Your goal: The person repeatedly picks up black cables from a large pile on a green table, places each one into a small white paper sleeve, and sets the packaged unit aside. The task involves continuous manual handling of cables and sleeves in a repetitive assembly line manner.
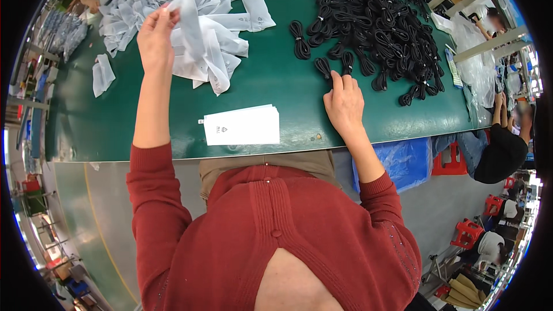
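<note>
My left hand (155, 37) is raised over the left of the table, thumb and fingers pinching the upper edge of a translucent plastic bag (193, 29). That bag hangs over a large heap of similar bags (222, 20). To the right, my right hand (345, 103) rests low on the table, its fingertips on a coiled black cable (323, 67); the fingers partly hide its lower end. Another black cable coil (347, 61) lies right by the middle finger. Beyond them spreads a big pile of tied black cables (380, 29).
A flat white stack (242, 126) with small print lies at the front edge of the green table (299, 103). One loose bag (103, 76) sits at the left. A blue plastic-lined bin (403, 161) stands below the table, right. Other people work at the far left and right.
</note>
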Available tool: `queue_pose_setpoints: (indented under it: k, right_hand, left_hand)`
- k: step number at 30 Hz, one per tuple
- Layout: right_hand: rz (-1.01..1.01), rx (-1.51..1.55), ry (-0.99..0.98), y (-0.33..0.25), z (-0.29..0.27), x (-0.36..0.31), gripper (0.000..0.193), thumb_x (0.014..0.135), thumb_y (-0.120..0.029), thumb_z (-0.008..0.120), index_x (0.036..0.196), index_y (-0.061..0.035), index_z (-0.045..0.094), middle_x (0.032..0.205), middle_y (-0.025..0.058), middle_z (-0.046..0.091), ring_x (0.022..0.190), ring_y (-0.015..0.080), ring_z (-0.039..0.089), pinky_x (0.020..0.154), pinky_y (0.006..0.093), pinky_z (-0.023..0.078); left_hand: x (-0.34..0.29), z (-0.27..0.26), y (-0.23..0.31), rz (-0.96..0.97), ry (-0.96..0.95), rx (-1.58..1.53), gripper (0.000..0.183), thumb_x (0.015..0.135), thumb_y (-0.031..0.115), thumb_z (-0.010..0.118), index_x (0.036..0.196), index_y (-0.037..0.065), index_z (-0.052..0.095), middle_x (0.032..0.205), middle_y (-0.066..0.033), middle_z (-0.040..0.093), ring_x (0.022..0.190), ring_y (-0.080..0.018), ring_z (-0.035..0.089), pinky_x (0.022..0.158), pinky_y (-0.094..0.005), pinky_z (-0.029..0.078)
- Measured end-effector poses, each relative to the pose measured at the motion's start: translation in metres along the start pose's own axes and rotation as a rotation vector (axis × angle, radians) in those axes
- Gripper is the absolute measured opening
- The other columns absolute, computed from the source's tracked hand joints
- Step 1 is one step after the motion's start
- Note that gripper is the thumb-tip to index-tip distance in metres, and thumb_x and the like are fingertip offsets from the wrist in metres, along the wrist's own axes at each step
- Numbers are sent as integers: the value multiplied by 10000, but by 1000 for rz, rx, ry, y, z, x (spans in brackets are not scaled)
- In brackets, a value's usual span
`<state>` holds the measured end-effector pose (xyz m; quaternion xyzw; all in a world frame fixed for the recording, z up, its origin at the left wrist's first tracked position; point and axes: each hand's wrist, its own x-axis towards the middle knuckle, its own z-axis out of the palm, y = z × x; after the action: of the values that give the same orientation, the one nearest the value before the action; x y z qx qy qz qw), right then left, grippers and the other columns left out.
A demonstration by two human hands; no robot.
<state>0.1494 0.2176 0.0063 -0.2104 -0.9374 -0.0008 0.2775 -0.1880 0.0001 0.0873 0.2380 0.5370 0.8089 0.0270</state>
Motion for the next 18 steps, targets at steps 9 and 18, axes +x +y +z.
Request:
queue_pose_setpoints:
  k: [9, 18]
  right_hand:
    - [68, 226, -59, -7, 2, -13, 346, 870, -77, 602, 1200, 26, 588, 937, 148, 558, 788, 316, 605, 685, 409, 519]
    - [148, 810, -234, -36, -32, -29, 270, 925, -31, 552, 1181, 21, 620, 873, 162, 559, 719, 319, 571, 686, 382, 471]
  left_hand:
    - [-153, 31, 0, 34, -620, 602, 212, 870, 56, 682, 1080, 49, 647, 1059, -40, 607, 880, -132, 564, 741, -264, 471]
    - [-228, 52, -28, 204, -748, 844, 94, 799, 22, 722, 845, 18, 641, 836, -92, 604, 773, -225, 592, 694, -327, 484]
